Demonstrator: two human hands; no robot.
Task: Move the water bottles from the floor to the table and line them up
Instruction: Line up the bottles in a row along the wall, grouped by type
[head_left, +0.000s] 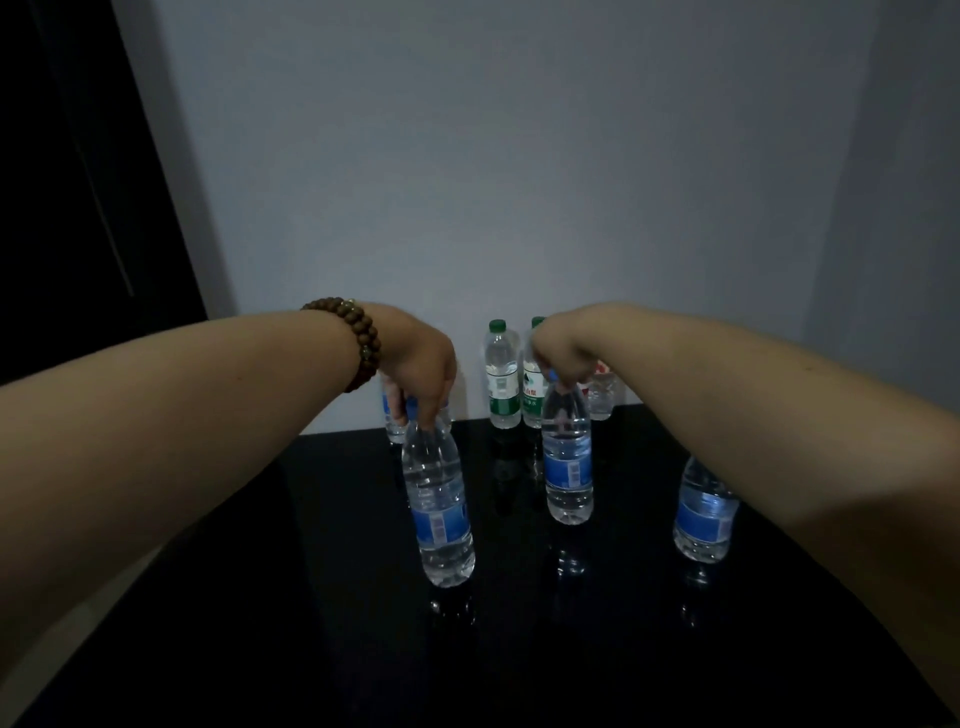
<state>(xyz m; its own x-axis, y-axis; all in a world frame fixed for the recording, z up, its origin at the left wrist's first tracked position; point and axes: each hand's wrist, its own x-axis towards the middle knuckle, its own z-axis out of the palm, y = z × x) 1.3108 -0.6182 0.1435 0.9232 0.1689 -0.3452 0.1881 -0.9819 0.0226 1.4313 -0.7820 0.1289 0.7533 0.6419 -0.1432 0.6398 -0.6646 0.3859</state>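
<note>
My left hand (421, 366), with a wooden bead bracelet on the wrist, grips the top of a blue-label water bottle (440, 512) that stands on the glossy black table (311, 597). My right hand (563, 353) holds the cap of a second blue-label bottle (567, 462) further back on the table. A third blue-label bottle (704, 512) stands at the right, partly hidden by my right forearm. Near the wall stand two green-label bottles (503, 376), a red-label bottle (601, 395) and another blue-label bottle (394, 415) behind my left hand.
A pale wall (493, 156) rises right behind the table's far edge. A dark doorway or curtain (62, 182) fills the left. Pale floor (104, 597) shows past the table's left edge.
</note>
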